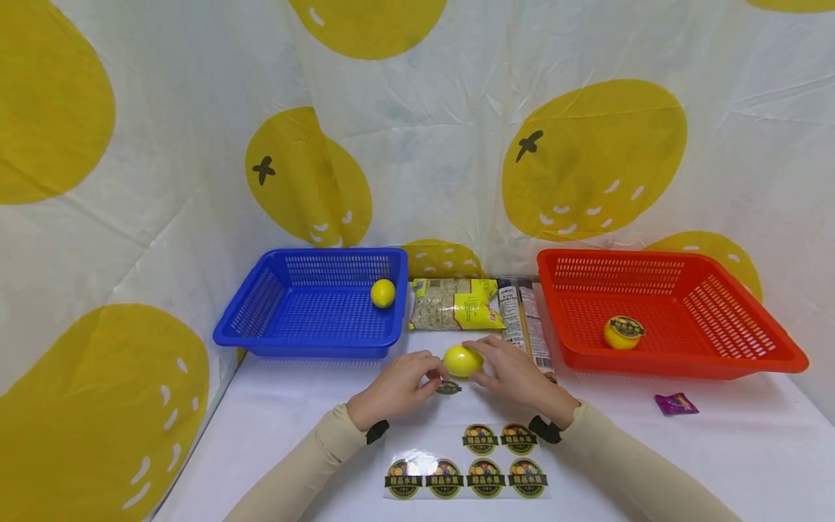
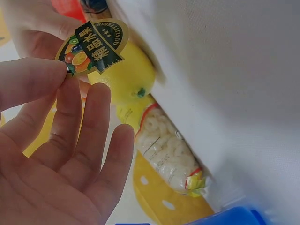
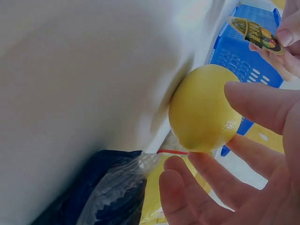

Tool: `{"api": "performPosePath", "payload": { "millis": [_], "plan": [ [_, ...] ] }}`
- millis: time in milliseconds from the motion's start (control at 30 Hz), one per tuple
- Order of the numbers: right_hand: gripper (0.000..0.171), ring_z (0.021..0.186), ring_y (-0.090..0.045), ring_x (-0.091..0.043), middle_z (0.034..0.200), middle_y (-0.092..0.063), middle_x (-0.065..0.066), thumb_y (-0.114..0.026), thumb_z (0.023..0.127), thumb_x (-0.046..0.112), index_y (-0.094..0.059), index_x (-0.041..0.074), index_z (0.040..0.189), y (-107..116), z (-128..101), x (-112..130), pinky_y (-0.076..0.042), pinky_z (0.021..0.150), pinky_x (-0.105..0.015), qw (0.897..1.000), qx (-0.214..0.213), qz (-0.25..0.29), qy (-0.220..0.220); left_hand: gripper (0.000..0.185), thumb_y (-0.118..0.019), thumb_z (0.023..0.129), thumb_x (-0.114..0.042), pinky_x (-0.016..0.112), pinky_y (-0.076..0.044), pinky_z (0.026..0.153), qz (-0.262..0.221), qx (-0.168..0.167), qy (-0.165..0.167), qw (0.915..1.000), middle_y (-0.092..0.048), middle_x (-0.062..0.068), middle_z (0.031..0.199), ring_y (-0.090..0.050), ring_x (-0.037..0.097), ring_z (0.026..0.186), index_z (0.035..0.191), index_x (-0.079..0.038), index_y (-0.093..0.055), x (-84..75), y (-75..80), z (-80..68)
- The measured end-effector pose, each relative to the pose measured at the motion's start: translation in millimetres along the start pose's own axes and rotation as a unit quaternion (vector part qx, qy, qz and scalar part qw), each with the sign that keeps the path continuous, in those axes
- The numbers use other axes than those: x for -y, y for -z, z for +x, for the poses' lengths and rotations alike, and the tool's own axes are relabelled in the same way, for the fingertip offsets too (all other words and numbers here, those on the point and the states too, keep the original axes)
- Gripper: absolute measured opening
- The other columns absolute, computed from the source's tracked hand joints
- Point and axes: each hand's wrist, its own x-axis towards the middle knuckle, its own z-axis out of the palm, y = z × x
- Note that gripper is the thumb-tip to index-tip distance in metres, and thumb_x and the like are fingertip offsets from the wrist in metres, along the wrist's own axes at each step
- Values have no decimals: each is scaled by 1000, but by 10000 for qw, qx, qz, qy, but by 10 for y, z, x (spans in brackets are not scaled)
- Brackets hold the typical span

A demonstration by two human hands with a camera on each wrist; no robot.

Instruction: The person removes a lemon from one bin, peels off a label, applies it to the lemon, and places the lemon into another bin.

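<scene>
A yellow lemon [image 1: 462, 360] lies on the white table [image 1: 293, 428] between my hands. My right hand [image 1: 505, 366] holds it, thumb and fingers curled round its side [image 3: 204, 108]. My left hand [image 1: 417, 383] pinches a round fruit sticker [image 1: 449, 388] between thumb and forefinger, just left of and below the lemon. In the left wrist view the sticker [image 2: 93, 44] hangs right in front of the lemon [image 2: 124, 77], its printed face towards the camera. The right wrist view shows the sticker [image 3: 255, 33] a little way off the lemon.
A sticker sheet [image 1: 466, 467] lies near the table's front edge. The blue basket [image 1: 261, 312] holds one plain lemon [image 1: 383, 293]; the red basket [image 1: 717, 312] holds a stickered lemon [image 1: 622, 332]. Between the baskets lie a pasta bag [image 1: 454, 304] and packets [image 1: 528, 322]. A purple wrapper [image 1: 675, 404] lies at the right.
</scene>
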Motion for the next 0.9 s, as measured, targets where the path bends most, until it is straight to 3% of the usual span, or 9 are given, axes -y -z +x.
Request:
{"api": "performPosePath", "payload": {
  "millis": [167, 467, 700, 800, 900],
  "plan": [
    [57, 118, -64, -31, 130, -67, -12, -81, 88, 23, -61, 10, 140, 0, 7, -3, -53, 102, -55, 10000, -10, -14, -37, 12, -68, 98, -11, 21, -54, 83, -117, -13, 51, 9999, -71, -2, 98, -67, 9, 93, 107, -16, -73, -8, 6, 1],
    [54, 91, -65, -17, 110, -69, -8, -84, 85, 21, -64, 12, 134, -19, 0, -15, -57, 80, -38, 9997, -155, -149, -105, 12, -67, 98, -11, 23, -55, 85, -175, -79, 100, 9998, -72, -2, 99, -68, 10, 94, 108, -16, -73, 7, -9, 28],
    [50, 96, -69, -22, 111, -71, -8, -84, 85, 20, -64, 11, 130, -11, 1, -12, -59, 82, -41, 9997, -151, 1, -184, 13, -66, 98, -8, 26, -56, 86, -354, -123, 165, 9992, -72, 1, 100, -69, 13, 95, 108, -13, -73, 8, -17, 44],
    [58, 101, -68, -24, 120, -68, -10, -86, 83, 21, -61, 10, 134, 13, 11, -24, -59, 85, -43, 9995, -126, 145, -246, 13, -65, 98, -7, 27, -56, 86, -437, -130, 145, 9989, -72, 2, 100, -69, 14, 94, 108, -11, -72, 10, -16, 44],
    [72, 114, -66, -31, 135, -63, -13, -88, 80, 23, -55, 12, 143, 42, 31, -48, -56, 93, -53, 9996, -25, 213, -193, 13, -65, 98, -7, 26, -56, 86, -470, -127, 113, 9988, -72, 3, 100, -69, 14, 94, 109, -10, -72, 11, -15, 43]
  ]
}}
